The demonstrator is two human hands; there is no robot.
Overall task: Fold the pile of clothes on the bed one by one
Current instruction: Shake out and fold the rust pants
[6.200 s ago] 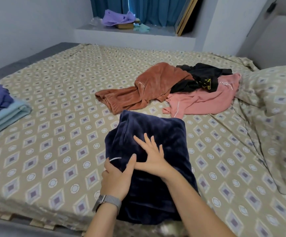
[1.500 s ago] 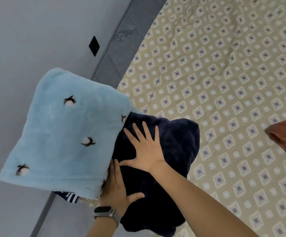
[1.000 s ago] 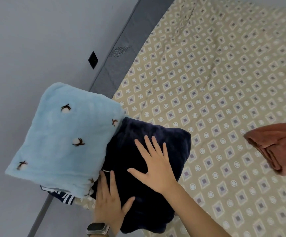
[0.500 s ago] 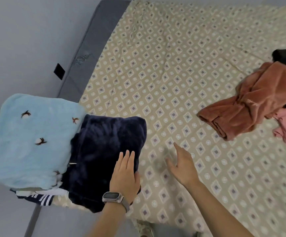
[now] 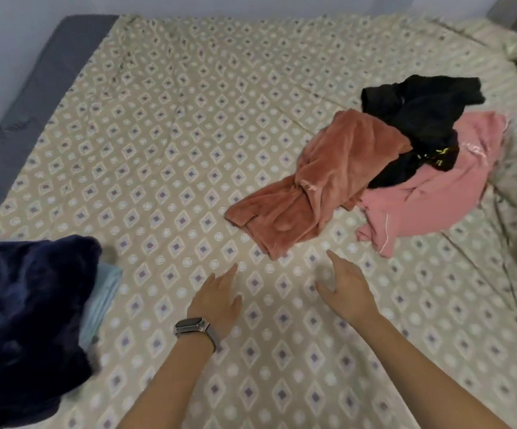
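Both your hands are empty: your left hand and right hand hover with fingers loose over the bed, likely reaching. Folded navy garment sits at nine o'clock, well apart. At one o'clock lies the unfolded pile: rust garment nearest your fingertips, then pink, then black.

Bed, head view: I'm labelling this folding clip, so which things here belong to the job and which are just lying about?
Part of the job:
- rust-brown garment, unfolded
- black garment, unfolded
- pink garment, unfolded
- folded navy garment, on the light blue folded piece
- left hand and right hand, both empty

Just there:
- patterned bedsheet
- wristwatch
- grey bed edge
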